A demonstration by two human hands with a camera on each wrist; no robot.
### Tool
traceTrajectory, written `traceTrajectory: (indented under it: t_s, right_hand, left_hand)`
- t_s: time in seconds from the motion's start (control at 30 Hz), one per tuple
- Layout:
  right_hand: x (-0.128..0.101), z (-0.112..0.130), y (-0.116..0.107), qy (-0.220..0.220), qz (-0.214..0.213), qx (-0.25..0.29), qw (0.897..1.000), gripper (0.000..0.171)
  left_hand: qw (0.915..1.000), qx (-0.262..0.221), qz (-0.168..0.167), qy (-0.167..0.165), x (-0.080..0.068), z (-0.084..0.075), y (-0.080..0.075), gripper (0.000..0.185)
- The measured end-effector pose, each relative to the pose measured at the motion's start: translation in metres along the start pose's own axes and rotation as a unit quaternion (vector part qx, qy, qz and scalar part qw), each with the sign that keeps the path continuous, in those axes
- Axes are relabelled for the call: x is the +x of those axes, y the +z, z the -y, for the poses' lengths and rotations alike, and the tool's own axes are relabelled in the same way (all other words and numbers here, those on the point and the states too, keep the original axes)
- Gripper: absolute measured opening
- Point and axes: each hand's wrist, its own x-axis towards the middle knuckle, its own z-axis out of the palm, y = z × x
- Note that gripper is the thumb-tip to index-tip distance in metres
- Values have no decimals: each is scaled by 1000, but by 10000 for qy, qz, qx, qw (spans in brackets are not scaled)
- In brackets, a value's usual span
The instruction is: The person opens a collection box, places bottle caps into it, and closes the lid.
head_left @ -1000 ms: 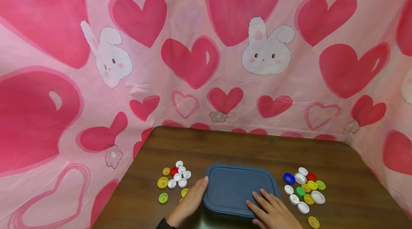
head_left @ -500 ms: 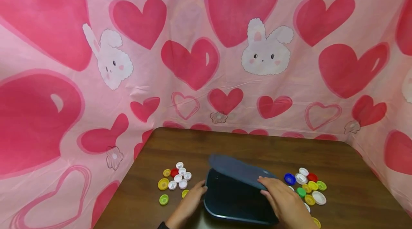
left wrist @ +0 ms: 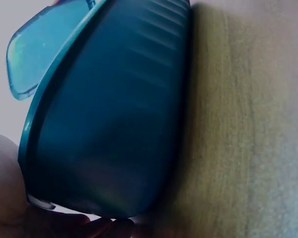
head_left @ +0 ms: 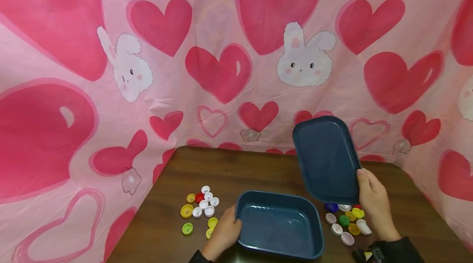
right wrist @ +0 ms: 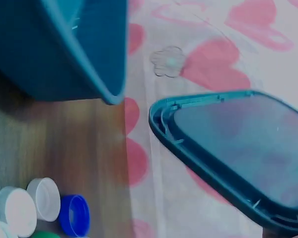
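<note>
A dark blue rectangular plastic box (head_left: 278, 230) stands uncovered on the table, its inside bare. My left hand (head_left: 226, 230) grips the box's left end, the thumb over the rim. In the left wrist view the fingers (left wrist: 5, 183) lie round the near corner of the box (left wrist: 109, 114). My right hand (head_left: 375, 199) holds the matching lid (head_left: 327, 160) by its right edge, raised and tipped up beyond the box. The lid's grooved underside (right wrist: 238, 148) shows in the right wrist view, apart from the box (right wrist: 102, 59).
Left of the box lies a group of bottle caps (head_left: 204, 204), white, yellow, red and green. Another group of caps (head_left: 344, 220) lies to the right, partly behind the lid and right hand. A pink heart-patterned cloth (head_left: 221, 70) hangs behind the brown table (head_left: 221, 164).
The right hand has lifted the lid off the box, swinging it up and to the right. The left hand stays at the box's left end, its thumb now over the rim.
</note>
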Motion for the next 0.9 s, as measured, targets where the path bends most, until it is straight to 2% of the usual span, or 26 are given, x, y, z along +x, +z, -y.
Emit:
traceTrajectory:
  t_s: [0.07, 0.13, 0.23, 0.3, 0.37, 0.43, 0.47, 0.5, 0.6, 0.63, 0.7, 0.73, 0.77, 0.9]
  right_hand:
    - [8, -5, -7, 585, 119, 815, 9949, 65]
    - [14, -11, -13, 1003, 197, 1654, 9809, 64]
    - [24, -20, -21, 1370, 200, 2807, 9498, 41]
    - [31, -25, -26, 1467, 208, 3357, 9302, 24]
    - [38, -31, -29, 1566, 156, 3880, 9081, 18]
    - [45, -37, -32, 1756, 135, 4443, 8784, 9]
    - [49, -40, -34, 1847, 190, 4727, 8614, 16]
    - [52, -43, -36, 1952, 216, 5026, 8420, 31]
    - [61, -53, -41, 2283, 352, 5838, 7784, 72]
    - [63, -56, -43, 2380, 383, 6008, 7622, 80]
    - [69, -62, -45, 2632, 352, 6222, 7365, 86]
    - [71, -65, -46, 2774, 317, 6260, 7281, 86]
    - [74, -67, -48, 2923, 283, 6229, 7251, 86]
    - [85, -71, -51, 3552, 112, 5843, 7296, 86]
  left_hand:
    - [10000, 21, -4, -34, -1, 0, 0, 46]
    - [10000, -10, 22, -86, -1, 0, 0, 45]
    - [9998, -41, 75, -197, -1, -2, -1, 45]
    - [9997, -19, 82, -232, 0, -2, -1, 45]
    - [9996, -13, 82, -266, 0, -3, 0, 45]
    - [9996, -10, 63, -284, 0, -3, 1, 44]
    - [9995, -9, 49, -298, 1, -3, 2, 44]
    - [9995, -25, 42, -317, 1, -3, 2, 44]
    - [9993, -19, 16, -363, 1, -3, 3, 44]
    - [9993, -5, 7, -371, 1, -3, 4, 44]
    - [9992, 12, 19, -411, 0, -4, 3, 44]
    - [9991, 27, 13, -427, 0, -4, 3, 44]
    - [9990, 42, 11, -447, 0, -4, 3, 44]
    - [9989, 15, -31, -459, 0, -4, 3, 44]
